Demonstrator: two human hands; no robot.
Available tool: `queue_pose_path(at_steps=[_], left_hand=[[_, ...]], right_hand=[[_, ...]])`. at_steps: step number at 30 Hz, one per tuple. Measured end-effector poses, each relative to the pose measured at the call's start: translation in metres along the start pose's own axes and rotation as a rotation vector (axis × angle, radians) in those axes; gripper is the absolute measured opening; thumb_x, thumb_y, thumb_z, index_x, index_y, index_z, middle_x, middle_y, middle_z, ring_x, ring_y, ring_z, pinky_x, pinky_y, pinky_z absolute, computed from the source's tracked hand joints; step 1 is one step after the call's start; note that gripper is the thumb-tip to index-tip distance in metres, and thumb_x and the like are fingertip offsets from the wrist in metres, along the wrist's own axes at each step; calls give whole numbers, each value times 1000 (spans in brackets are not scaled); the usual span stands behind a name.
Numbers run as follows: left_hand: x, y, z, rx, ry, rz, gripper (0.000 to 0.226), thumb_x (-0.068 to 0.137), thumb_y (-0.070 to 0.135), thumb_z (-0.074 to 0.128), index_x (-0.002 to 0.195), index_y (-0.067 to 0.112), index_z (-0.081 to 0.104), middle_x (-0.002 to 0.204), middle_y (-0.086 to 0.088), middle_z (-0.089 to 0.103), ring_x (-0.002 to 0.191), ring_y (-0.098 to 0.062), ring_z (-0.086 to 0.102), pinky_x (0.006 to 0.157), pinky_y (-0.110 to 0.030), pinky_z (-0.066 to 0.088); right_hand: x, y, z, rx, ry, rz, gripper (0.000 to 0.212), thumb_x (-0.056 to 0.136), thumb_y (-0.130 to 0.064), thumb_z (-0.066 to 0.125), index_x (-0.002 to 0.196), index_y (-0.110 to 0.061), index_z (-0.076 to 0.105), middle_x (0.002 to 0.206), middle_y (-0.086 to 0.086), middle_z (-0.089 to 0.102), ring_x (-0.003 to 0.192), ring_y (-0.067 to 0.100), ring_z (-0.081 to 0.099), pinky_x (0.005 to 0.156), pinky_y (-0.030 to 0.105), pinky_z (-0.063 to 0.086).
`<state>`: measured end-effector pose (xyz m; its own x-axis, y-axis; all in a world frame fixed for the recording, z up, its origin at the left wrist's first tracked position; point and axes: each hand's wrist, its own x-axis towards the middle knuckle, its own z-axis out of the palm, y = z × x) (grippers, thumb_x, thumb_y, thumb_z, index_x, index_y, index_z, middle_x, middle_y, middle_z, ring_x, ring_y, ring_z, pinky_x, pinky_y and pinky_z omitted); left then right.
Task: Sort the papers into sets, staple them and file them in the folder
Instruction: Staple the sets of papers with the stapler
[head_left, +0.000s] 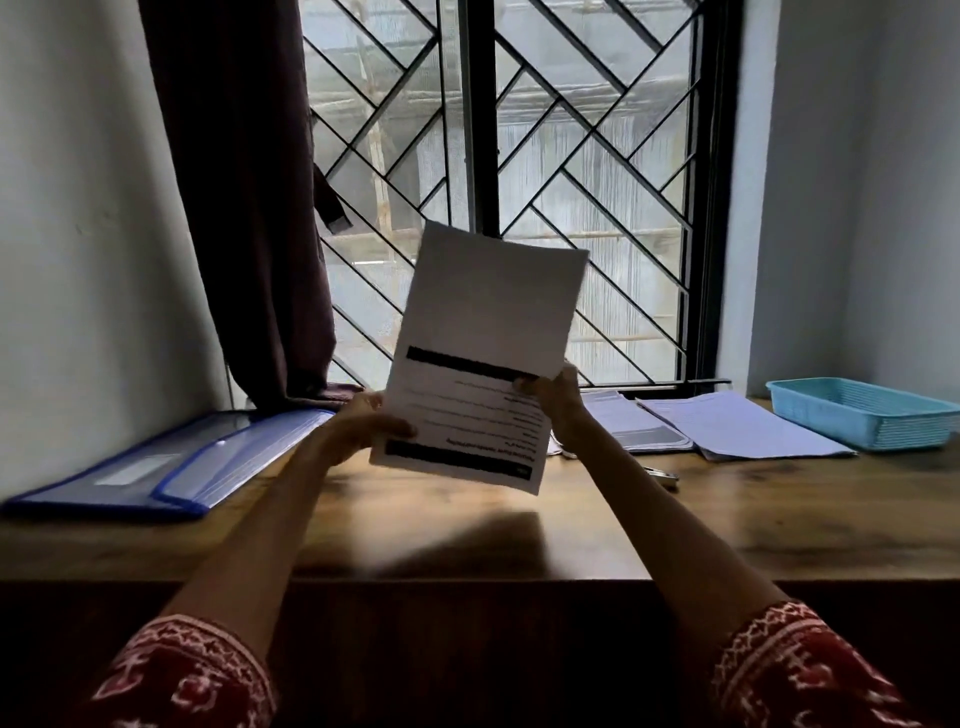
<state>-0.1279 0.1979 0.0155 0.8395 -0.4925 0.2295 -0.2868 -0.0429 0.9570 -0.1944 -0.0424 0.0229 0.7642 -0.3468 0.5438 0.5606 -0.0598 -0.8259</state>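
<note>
I hold a set of printed papers (483, 358) up over the wooden desk, tilted, with the text upside down to me. My left hand (363, 423) grips its lower left edge, thumb on the front. My right hand (558, 402) pinches its right edge. A blue translucent folder (171, 462) lies open on the desk at the left. Two more stacks of papers (727, 423) lie at the right near the window. A small metal stapler (662, 474) peeks out just right of my right forearm.
A light blue plastic tray (862, 415) stands at the far right of the wooden desk (467, 540). A dark curtain (249, 208) hangs at the left of the barred window behind the desk. White walls flank both sides.
</note>
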Motion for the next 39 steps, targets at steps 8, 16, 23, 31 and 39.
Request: queue_pose_path(at_steps=[8, 16, 23, 31, 39], left_hand=[[7, -2, 24, -93, 345, 120, 25, 85, 7, 65, 109, 5, 58, 78, 0, 65, 50, 4, 62, 49, -14, 52], [-10, -48, 36, -169, 326, 26, 26, 83, 4, 65, 108, 2, 59, 92, -11, 65, 58, -7, 68, 51, -19, 54], [-3, -43, 27, -103, 309, 16, 31, 85, 8, 65, 114, 1, 57, 99, -14, 64, 76, -19, 62, 59, -20, 57], [-7, -34, 15, -176, 183, -171, 18, 86, 14, 64, 102, 6, 62, 92, -13, 69, 70, -22, 67, 53, -27, 58], [-3, -30, 42, -711, 272, -88, 25, 97, 27, 43, 92, 14, 64, 85, -1, 69, 73, -15, 68, 68, -29, 57]], right_hand=[[-7, 8, 11, -108, -45, -60, 15, 77, 15, 61, 83, 1, 58, 70, 1, 55, 61, 8, 55, 55, 19, 46], [-15, 34, 11, -151, -65, 45, 15, 77, -1, 70, 78, -14, 64, 83, 11, 65, 78, 26, 63, 75, 43, 54], [-16, 26, 12, -144, -114, 47, 13, 80, -1, 67, 82, -13, 64, 86, 12, 65, 79, 26, 63, 76, 42, 55], [-20, 27, 4, -41, -170, 147, 17, 82, 5, 62, 85, -11, 62, 78, 1, 68, 66, 12, 66, 56, 22, 53], [-28, 42, 49, 31, 429, 387, 26, 76, -3, 65, 102, -3, 65, 93, 12, 64, 86, 24, 61, 72, 27, 44]])
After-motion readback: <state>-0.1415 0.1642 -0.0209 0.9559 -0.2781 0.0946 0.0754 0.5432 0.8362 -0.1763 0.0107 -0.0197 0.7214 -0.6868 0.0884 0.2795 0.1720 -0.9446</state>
